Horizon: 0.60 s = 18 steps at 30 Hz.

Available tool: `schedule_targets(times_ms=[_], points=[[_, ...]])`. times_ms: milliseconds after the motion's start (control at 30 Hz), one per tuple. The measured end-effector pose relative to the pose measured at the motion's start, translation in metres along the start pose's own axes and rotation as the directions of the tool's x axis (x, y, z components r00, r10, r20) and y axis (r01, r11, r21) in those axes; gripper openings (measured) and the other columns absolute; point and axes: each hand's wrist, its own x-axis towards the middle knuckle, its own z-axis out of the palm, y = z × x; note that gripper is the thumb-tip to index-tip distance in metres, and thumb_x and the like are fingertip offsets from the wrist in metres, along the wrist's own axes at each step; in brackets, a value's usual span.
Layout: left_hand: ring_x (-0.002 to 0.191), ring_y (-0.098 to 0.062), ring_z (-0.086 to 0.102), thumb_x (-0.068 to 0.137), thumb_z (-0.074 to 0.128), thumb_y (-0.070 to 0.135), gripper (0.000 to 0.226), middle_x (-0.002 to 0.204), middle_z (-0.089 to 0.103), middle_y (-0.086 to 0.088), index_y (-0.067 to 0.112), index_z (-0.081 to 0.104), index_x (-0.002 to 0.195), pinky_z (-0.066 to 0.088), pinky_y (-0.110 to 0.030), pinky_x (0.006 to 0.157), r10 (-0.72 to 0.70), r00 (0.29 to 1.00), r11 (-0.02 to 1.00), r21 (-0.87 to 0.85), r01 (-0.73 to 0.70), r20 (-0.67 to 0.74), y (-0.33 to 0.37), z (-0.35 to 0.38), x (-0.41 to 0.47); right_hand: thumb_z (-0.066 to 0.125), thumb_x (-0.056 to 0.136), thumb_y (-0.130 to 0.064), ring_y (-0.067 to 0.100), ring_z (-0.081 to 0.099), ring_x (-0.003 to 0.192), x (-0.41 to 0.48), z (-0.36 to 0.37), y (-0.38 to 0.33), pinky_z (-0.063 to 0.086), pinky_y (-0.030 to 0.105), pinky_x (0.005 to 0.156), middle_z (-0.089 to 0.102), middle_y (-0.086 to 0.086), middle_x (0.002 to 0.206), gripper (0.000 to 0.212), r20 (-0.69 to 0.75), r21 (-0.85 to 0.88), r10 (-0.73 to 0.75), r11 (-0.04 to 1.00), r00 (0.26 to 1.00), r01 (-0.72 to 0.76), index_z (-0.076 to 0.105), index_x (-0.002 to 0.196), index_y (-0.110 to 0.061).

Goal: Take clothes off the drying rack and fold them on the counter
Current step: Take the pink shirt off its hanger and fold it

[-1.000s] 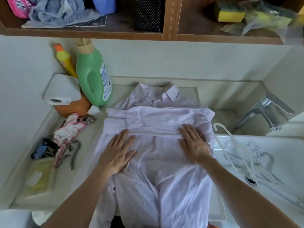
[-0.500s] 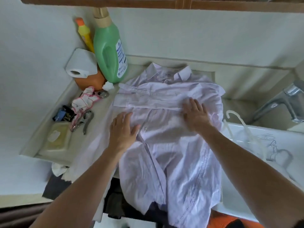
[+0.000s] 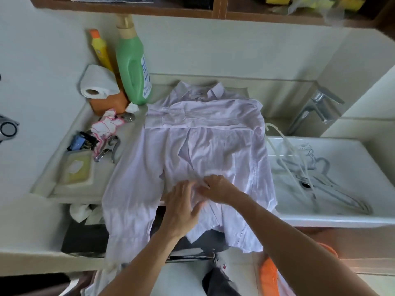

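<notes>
- Head view: the shirt point(image 3: 213, 146) is lying front-up on the tabletop point(image 3: 130, 144), between the green bottle point(image 3: 133, 67) and the sink point(image 3: 342, 216), where pale hangers point(image 3: 299, 165) are resting.
- Both hands are now meeting at the lower middle of the shirt, close to the near edge of the tabletop. A second ago they were lying flat and well apart higher up, just below the band of folded sleeves.
- The left hand point(image 3: 181, 204) is resting on the cloth with its grip spread, fingers straight and thumb out.
- The right hand point(image 3: 218, 186) is curling its fingers on the front opening. Its grip appears to be pinching the fabric edge there, though motion blur is softening the fingertips.
- The shirt itself is not shifting: the sleeves are still lying crosswise over the chest, as before.
- To my eye this is signalling that the smoothing of the upper part is finished and the lower half is being gathered for a fold up towards the chest.
- The collar point(image 3: 198, 90) is pointing away, towards the back wall, and the hem is pointing at the person and hanging over the near edge.
- The long axis is running from the person straight out to the wall, with the folded sleeves lying across it.
</notes>
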Motion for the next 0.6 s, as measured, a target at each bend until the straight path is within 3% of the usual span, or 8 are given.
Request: schedule_targets(times_ms=[67, 133, 200, 267, 333, 367, 467, 600], points=[[0.132, -0.018, 0.037, 0.069, 0.068, 0.065, 0.101, 0.143, 0.039, 0.003, 0.022, 0.025, 0.150, 0.032, -0.045, 0.110, -0.047, 0.996, 0.999, 0.002, 0.047, 0.082, 0.006, 0.002, -0.022, 0.058, 0.094, -0.029, 0.018, 0.061, 0.056, -0.012, 0.006, -0.019, 0.049, 0.027, 0.053, 0.063, 0.008, 0.068, 0.023, -0.012, 0.302, 0.051, 0.952, 0.999, -0.045, 0.060, 0.079, -0.012], [0.138, -0.021, 0.032, 0.068, 0.076, 0.056, 0.113, 0.149, 0.033, -0.001, 0.020, 0.013, 0.155, 0.031, -0.046, 0.112, -0.104, 0.994, 0.994, 0.029, 0.103, 0.015, 0.011, -0.002, -0.030, 0.060, 0.094, -0.030, 0.015, 0.060, 0.056, -0.022, 0.009, -0.037, 0.049, 0.026, 0.055, 0.063, 0.007, 0.066, 0.026, -0.079, 0.503, 0.051, 0.864, 0.996, -0.005, 0.064, 0.084, -0.006], [0.132, -0.022, 0.042, 0.080, 0.076, 0.024, 0.092, 0.142, 0.042, -0.001, 0.022, 0.021, 0.153, 0.042, -0.040, 0.103, -0.136, 0.989, 0.990, -0.045, 0.134, -0.060, 0.010, -0.015, -0.026, 0.057, 0.098, -0.033, 0.016, 0.061, 0.063, -0.032, 0.013, -0.044, 0.052, 0.028, 0.062, 0.063, 0.007, 0.070, 0.032, -0.127, 0.628, 0.044, 0.777, 0.991, 0.046, 0.066, 0.094, -0.003], [0.110, -0.014, 0.057, 0.086, 0.069, 0.006, 0.055, 0.122, 0.057, 0.004, 0.023, 0.048, 0.134, 0.043, -0.016, 0.085, -0.169, 0.984, 0.970, -0.184, 0.158, -0.047, 0.004, -0.034, -0.021, 0.055, 0.100, -0.036, 0.015, 0.065, 0.070, -0.043, 0.019, -0.038, 0.052, 0.029, 0.070, 0.068, 0.003, 0.074, 0.031, -0.161, 0.664, 0.038, 0.744, 0.986, 0.080, 0.066, 0.104, -0.008], [0.073, -0.001, 0.056, 0.088, 0.067, 0.005, 0.026, 0.080, 0.056, 0.014, 0.028, 0.055, 0.086, 0.039, -0.009, 0.063, -0.178, 0.983, 0.961, -0.220, 0.165, -0.039, -0.006, -0.048, -0.020, 0.062, 0.092, -0.048, 0.010, 0.068, 0.091, -0.055, 0.029, -0.022, 0.052, 0.029, 0.083, 0.071, -0.006, 0.093, 0.037, -0.185, 0.523, -0.015, 0.845, 0.983, 0.112, 0.060, 0.120, -0.024], [0.061, 0.000, 0.050, 0.089, 0.067, 0.007, 0.035, 0.064, 0.048, 0.015, 0.030, 0.048, 0.071, 0.037, -0.012, 0.056, -0.178, 0.983, 0.957, -0.241, 0.162, -0.046, -0.009, -0.052, -0.021, 0.066, 0.085, -0.057, 0.009, 0.063, 0.105, -0.060, 0.036, -0.015, 0.050, 0.029, 0.092, 0.066, -0.008, 0.110, 0.054, -0.173, 0.407, -0.074, 0.902, 0.982, 0.140, 0.052, 0.131, -0.031], [0.050, -0.008, 0.038, 0.092, 0.068, 0.016, 0.048, 0.049, 0.040, 0.012, 0.029, 0.041, 0.055, 0.032, -0.023, 0.054, -0.183, 0.982, 0.925, -0.345, 0.159, -0.038, -0.013, -0.056, -0.020, 0.070, 0.072, -0.069, 0.013, 0.046, 0.123, -0.065, 0.060, -0.006, 0.041, 0.031, 0.100, 0.045, -0.002, 0.135, 0.093, -0.156, -0.012, -0.189, 0.982, 0.970, 0.189, 0.030, 0.147, -0.031], [0.049, -0.012, 0.030, 0.092, 0.070, 0.025, 0.056, 0.047, 0.033, 0.008, 0.028, 0.034, 0.049, 0.026, -0.024, 0.051, -0.159, 0.986, 0.916, -0.382, 0.126, -0.058, -0.005, -0.068, -0.018, 0.061, 0.092, -0.028, 0.032, 0.060, 0.086, -0.065, 0.061, -0.008, 0.037, 0.031, 0.064, 0.060, 0.007, 0.091, 0.019, -0.497, -0.144, -0.227, 0.973, 0.838, 0.178, 0.061, 0.095, -0.009]])
